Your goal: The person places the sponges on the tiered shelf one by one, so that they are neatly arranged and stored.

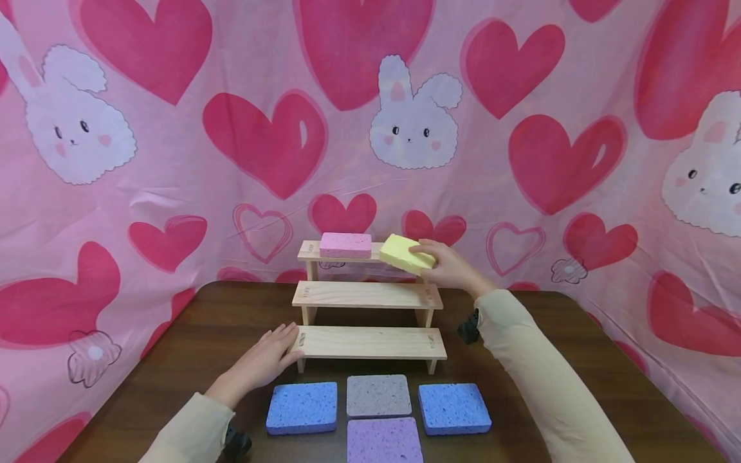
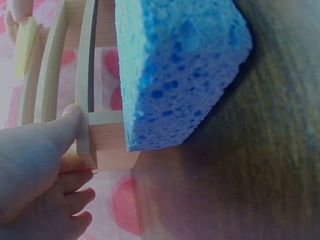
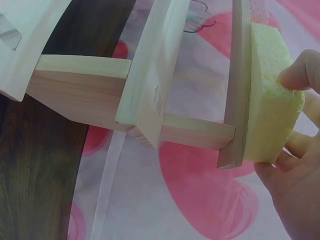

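Observation:
A light wooden three-step stand (image 1: 370,343) stands on the table. My left hand (image 1: 263,360) grips the left end of its lowest step, and in the left wrist view the thumb (image 2: 70,122) lies against the step's edge with the other fingers bent around the end. Up at the right end of the top step, my right hand (image 1: 448,262) holds a yellow sponge (image 1: 405,254) between thumb and fingers. The right wrist view has the yellow sponge (image 3: 272,100) right at the top board. A pink sponge (image 1: 345,245) sits on the left half of that step.
In front of the stand lie a blue sponge (image 1: 302,408) at left, a grey sponge (image 1: 379,396) in the middle and another blue sponge (image 1: 454,408) at right. A purple sponge (image 1: 384,441) lies nearest me. Behind the table (image 1: 231,315) hangs a pink heart-and-rabbit cloth (image 1: 347,154).

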`<state>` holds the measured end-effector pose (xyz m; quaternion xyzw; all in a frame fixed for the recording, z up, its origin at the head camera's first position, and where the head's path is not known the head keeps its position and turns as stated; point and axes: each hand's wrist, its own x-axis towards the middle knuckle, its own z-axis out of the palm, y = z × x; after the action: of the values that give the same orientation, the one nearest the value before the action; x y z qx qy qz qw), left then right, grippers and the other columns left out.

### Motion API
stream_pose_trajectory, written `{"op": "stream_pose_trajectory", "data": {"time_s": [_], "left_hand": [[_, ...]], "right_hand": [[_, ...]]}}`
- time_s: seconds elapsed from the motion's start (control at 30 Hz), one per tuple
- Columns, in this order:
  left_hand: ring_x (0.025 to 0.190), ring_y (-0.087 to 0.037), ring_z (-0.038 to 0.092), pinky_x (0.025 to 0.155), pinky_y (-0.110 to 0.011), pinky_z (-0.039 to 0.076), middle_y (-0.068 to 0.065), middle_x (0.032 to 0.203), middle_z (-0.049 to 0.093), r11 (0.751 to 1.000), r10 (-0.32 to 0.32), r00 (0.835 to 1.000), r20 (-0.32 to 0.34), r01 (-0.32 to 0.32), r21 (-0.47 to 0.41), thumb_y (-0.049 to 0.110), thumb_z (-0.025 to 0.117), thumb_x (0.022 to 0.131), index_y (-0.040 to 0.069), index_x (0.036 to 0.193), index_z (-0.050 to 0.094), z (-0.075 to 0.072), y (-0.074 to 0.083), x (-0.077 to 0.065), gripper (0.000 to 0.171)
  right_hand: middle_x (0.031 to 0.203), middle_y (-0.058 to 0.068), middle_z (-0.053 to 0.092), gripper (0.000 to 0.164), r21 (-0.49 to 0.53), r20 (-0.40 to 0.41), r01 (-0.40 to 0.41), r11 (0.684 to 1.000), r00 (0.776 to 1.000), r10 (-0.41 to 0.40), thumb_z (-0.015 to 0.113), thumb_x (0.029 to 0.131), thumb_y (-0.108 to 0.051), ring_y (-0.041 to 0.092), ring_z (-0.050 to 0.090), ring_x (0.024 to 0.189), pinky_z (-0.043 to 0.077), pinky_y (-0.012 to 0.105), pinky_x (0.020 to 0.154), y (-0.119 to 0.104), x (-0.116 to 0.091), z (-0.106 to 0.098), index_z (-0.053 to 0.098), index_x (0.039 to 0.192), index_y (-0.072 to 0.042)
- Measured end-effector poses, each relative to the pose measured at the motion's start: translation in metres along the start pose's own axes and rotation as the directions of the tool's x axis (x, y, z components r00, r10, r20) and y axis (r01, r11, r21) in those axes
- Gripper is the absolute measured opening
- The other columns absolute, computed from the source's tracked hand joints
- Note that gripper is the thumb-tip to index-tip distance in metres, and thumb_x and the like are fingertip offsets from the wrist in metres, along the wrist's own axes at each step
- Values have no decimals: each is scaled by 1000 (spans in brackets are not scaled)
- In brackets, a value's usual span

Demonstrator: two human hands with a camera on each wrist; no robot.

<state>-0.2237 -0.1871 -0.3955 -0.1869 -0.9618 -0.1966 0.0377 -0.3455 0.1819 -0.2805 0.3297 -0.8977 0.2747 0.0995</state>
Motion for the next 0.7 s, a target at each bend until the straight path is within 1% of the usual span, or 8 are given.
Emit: {"op": "stream_pose_trajectory", "data": {"time_s": [0.17,0.27,0.43,0.53,0.7], "left_hand": [[130,-40,28,105,-54,20,-24,138,38,1000,-2,1000,1,2,-2,29,59,90,-7,134,41,0,0,0,60],[130,-40,27,105,-53,20,-23,138,38,1000,-6,1000,5,6,-1,30,59,90,-7,134,41,-1,0,-1,60],[130,-40,27,105,-53,19,-23,138,38,1000,-12,1000,9,12,-6,30,58,90,-7,134,41,-1,1,-1,61],[130,-40,27,105,-53,19,-23,138,38,1000,-14,1000,10,14,-8,30,58,90,-7,134,40,-1,1,-1,61],[130,-40,27,105,-53,19,-23,139,38,1000,-16,1000,9,16,-9,30,58,90,-7,135,40,-1,2,-2,61]], "right_hand": [[136,27,38,48,45,-19,1,999,1000,0,61,74,-3,37,38,122,46,45,85,0,1,0,58,121,1],[134,27,41,43,70,-38,8,998,999,-5,59,75,0,38,38,122,47,46,84,1,2,0,60,118,3],[129,29,45,35,49,-85,41,998,996,-37,57,77,6,40,43,117,49,49,81,5,4,0,62,112,5],[126,28,48,34,39,-118,41,998,992,-36,57,77,7,39,48,111,50,47,77,7,5,0,63,110,6],[120,26,53,31,15,-182,34,999,983,-31,57,78,7,36,52,105,50,43,76,10,8,3,64,108,6]]}}
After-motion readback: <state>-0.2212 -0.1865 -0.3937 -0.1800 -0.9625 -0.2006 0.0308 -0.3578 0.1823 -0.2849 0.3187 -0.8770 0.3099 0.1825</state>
